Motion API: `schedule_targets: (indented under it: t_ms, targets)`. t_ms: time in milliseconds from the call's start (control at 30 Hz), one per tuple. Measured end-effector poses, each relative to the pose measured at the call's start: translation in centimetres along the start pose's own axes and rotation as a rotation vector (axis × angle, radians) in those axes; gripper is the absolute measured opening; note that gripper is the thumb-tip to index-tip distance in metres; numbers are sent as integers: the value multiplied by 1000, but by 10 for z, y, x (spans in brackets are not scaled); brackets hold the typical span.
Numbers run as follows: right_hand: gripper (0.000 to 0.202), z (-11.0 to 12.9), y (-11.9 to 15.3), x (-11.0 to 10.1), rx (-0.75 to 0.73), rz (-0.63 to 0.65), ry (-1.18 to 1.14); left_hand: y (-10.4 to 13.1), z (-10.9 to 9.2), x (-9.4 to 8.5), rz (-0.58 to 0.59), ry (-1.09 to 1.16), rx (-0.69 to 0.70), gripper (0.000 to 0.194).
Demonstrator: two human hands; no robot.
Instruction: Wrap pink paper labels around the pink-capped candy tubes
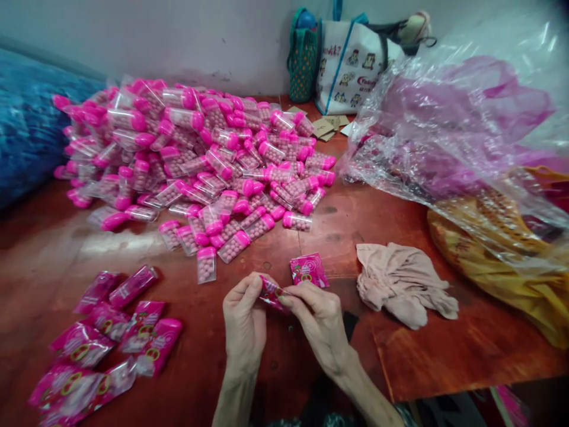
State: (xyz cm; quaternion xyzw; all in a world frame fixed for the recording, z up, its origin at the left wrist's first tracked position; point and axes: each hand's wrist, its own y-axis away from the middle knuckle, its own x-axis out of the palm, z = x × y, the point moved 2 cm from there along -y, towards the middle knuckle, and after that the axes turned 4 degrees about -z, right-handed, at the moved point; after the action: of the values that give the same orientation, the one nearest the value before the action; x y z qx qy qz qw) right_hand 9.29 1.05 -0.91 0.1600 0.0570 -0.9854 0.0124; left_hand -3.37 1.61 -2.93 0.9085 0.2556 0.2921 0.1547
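Observation:
Between my two hands is a small pink printed sleeve (272, 293), held near the table's front. My left hand (244, 317) pinches its left end between thumb and fingers. My right hand (320, 323) grips the right end, with its fingers covering that part. I cannot tell whether anything is inside the sleeve. Just beyond my right hand lies a small stack of flat pink printed sleeves (310, 268). A big heap of clear candy boxes with pink caps (208, 154) spreads behind. To the left, several candy boxes in printed sleeves (111, 332) lie in a loose group.
A crumpled beige cloth (400, 284) lies to my right. Beyond it are a clear plastic bag (427, 136) and a yellow bag (493, 261). A white tote bag (351, 65) and a green bottle holder (303, 65) stand at the wall. A blue bag (35, 124) bulges at far left.

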Motion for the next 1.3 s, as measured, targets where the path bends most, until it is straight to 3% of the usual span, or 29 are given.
schedule_targets:
  t_ms: [133, 233, 367, 467, 567, 700, 767, 867, 967, 1100, 1233, 1300]
  targets:
    - [27, 12, -18, 17, 66, 20, 59, -8, -22, -25, -275, 109, 57, 9]
    - [22, 25, -43, 44, -58, 19, 228, -11, -43, -41, -410, 184, 182, 6]
    - [27, 25, -72, 96, -264, 173, 509, -11, -59, -52, -478, 228, 265, 8]
    - [31, 10, -74, 120, -341, 269, 679, -13, -63, -55, -467, 257, 280, 8]
    - [22, -2, -64, 115, -360, 312, 692, -17, -64, -55, -461, 303, 251, 10]
    - [13, -3, -45, 84, -409, 385, 658, -18, -65, -47, -473, 368, 65, 25]
    - [16, 1, -37, 72, -448, 401, 635, -16, -66, -40, -464, 389, -10, 31]
    - [36, 2, -28, 64, -437, 334, 653, -13, -66, -33, -427, 424, -66, 34]
    - [48, -1, -21, 67, -309, 198, 713, -12, -62, -32, -405, 421, -74, 34]
    - [49, -9, -8, 72, -175, 4, 708, -14, -53, -40, -391, 387, -29, 28]
    - [43, -14, 0, 66, -185, -46, 385, -17, -46, -48, -328, 342, 58, 15]
    - [38, -14, -4, 57, -75, 8, 187, -17, -44, -50, -320, 311, 98, 8]
